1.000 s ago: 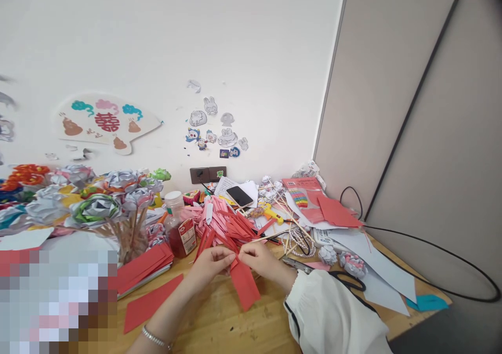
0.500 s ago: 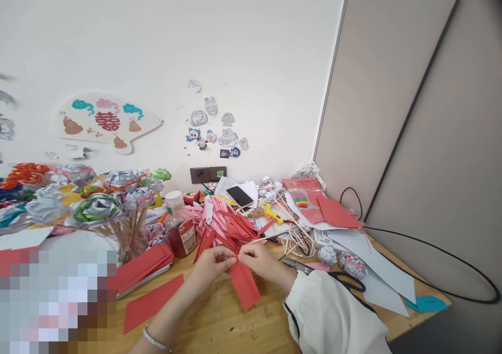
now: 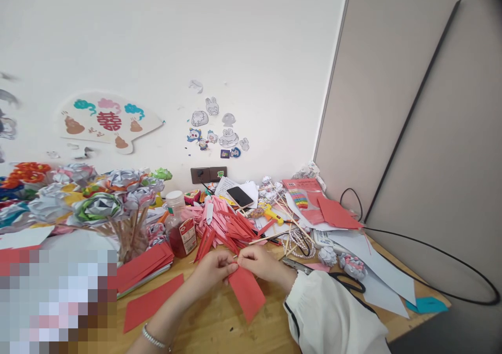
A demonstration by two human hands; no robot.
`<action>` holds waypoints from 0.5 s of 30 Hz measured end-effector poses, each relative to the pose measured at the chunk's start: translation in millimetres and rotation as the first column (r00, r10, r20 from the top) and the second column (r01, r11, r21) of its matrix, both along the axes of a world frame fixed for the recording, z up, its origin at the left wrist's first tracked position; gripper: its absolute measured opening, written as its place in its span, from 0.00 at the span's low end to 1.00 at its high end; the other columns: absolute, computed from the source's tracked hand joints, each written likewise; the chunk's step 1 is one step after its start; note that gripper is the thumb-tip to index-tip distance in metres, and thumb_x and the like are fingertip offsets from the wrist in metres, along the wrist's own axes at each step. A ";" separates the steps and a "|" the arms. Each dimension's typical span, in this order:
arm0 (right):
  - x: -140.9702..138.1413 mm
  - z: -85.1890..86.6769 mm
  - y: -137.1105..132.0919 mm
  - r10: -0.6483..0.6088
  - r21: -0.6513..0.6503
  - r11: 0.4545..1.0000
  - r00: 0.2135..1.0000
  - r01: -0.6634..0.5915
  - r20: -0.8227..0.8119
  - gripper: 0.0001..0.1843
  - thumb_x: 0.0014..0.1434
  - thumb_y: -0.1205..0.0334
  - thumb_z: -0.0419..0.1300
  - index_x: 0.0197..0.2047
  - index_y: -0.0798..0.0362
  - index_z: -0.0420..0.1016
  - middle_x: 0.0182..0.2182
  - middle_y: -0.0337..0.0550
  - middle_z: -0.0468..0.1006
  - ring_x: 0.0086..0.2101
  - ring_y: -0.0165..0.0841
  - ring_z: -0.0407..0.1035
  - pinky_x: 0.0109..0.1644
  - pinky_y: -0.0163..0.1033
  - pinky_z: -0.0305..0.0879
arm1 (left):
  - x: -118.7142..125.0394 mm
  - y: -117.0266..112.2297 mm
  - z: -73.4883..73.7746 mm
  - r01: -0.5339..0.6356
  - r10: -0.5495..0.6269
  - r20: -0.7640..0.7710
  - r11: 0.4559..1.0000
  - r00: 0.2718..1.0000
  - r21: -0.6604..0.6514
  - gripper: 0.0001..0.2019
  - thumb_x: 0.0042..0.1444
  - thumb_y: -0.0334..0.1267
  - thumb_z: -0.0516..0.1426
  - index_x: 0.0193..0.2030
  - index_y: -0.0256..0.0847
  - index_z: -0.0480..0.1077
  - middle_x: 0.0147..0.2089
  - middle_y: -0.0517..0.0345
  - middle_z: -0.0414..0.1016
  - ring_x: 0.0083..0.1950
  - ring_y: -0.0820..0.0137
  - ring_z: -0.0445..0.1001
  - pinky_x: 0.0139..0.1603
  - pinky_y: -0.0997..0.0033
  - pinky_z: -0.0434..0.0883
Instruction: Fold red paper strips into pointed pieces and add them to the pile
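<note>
Between my two hands is a strip of red paper (image 3: pixel 248 294), its free end hanging down toward me over the wooden table. My left hand (image 3: pixel 215 267) pinches its upper left corner, and my right hand (image 3: pixel 257 262) pinches the upper edge close beside it, the fingertips almost touching. The very top of the strip is hidden behind my fingers. Just beyond my hands lies a heap of red and pink folded paper strips (image 3: pixel 227 226). Another red paper sheet (image 3: pixel 155 301) lies flat to the left of my left forearm.
A stack of red paper (image 3: pixel 143 265) and paper flowers (image 3: pixel 98 207) on sticks stand left, near a jar (image 3: pixel 175 233). Scissors (image 3: pixel 347 281), bead strings (image 3: pixel 300 243), a yellow glue gun (image 3: pixel 271 213), a phone (image 3: pixel 240 197) and white paper sheets (image 3: pixel 376 260) lie right and behind.
The hanging end of the red paper has swung slightly right and toward me and now looks wider and flatter. Both hands keep their pinch at nearly the same place.
</note>
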State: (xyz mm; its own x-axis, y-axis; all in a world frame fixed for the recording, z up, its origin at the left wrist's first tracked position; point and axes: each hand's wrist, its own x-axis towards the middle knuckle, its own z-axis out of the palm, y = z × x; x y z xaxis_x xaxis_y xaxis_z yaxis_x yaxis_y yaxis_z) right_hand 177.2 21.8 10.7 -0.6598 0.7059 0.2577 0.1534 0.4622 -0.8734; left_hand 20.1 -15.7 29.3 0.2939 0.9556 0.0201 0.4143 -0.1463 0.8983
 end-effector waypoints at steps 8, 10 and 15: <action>2.1 0.8 0.5 0.043 0.008 0.999 0.999 -0.043 0.002 0.12 0.51 0.61 0.49 0.19 0.56 0.57 0.17 0.32 0.54 0.20 0.22 0.50 0.21 0.28 0.44 | 0.4 -0.9 -4.9 0.051 -0.050 -0.051 0.999 0.997 0.012 0.12 0.45 0.45 0.53 0.22 0.38 0.61 0.14 0.69 0.59 0.16 0.77 0.60 0.18 0.79 0.55; 1.3 -0.7 1.4 0.061 0.026 0.998 0.998 -0.061 0.009 0.13 0.52 0.61 0.49 0.19 0.56 0.57 0.17 0.32 0.54 0.20 0.22 0.50 0.22 0.28 0.44 | 0.1 0.0 -6.9 0.052 -0.051 -0.061 0.999 0.997 0.011 0.12 0.44 0.45 0.54 0.21 0.38 0.60 0.15 0.69 0.59 0.16 0.78 0.60 0.17 0.79 0.54; -0.5 -3.9 4.0 0.045 0.081 0.996 0.999 -0.047 0.024 0.13 0.52 0.61 0.49 0.19 0.57 0.59 0.17 0.33 0.56 0.21 0.23 0.51 0.23 0.29 0.46 | 0.9 0.4 -7.5 0.081 -0.081 0.002 0.997 0.997 -0.006 0.14 0.46 0.47 0.51 0.21 0.37 0.60 0.14 0.69 0.59 0.14 0.80 0.58 0.15 0.80 0.54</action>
State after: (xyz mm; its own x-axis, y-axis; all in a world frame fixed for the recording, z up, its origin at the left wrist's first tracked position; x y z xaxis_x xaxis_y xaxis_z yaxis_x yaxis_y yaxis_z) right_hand 176.7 25.8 6.8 -0.6974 0.6518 0.2980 0.1488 0.5384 -0.8295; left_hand 21.0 -15.3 21.8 0.3701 0.9289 0.0150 0.4000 -0.1740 0.8999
